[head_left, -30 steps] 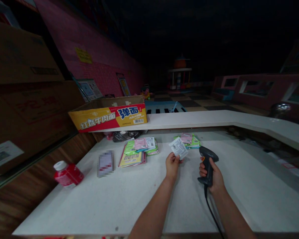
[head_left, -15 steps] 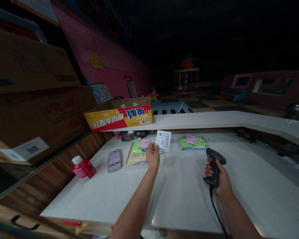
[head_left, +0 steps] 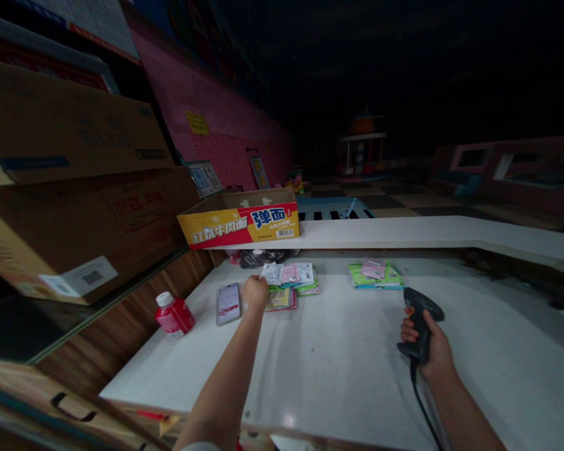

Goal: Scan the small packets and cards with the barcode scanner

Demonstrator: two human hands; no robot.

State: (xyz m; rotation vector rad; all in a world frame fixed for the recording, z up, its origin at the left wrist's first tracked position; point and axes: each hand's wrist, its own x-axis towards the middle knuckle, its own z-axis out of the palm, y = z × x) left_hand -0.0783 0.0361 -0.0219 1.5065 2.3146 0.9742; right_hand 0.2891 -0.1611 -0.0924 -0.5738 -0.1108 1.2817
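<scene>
My left hand (head_left: 255, 291) is closed on the edge of a small white packet (head_left: 271, 274), at the left end of a pile of packets; the fingertips are mostly hidden. Beside it in the pile lie a pink packet (head_left: 290, 274) and another white packet (head_left: 305, 272), over green and yellow printed packs (head_left: 279, 299). In my right hand (head_left: 435, 351) is a dark handheld barcode scanner (head_left: 422, 322), its fingers wrapped round the handle and its cable running down. Beyond the scanner sits a second pile of green packs (head_left: 389, 277) with a pink packet (head_left: 373, 268) on top.
Left of the pile are a phone (head_left: 229, 304) and a red bottle with a white cap (head_left: 175, 315) on the white counter (head_left: 338, 363). A raised ledge (head_left: 385, 233) crosses behind, bearing a yellow-red open carton (head_left: 239, 224). Cardboard boxes (head_left: 75, 219) are stacked at far left.
My left hand has moved left across the pile with the white packet, lowering it onto the pile's left end. My right hand still holds the scanner. The view has shifted slightly left.
</scene>
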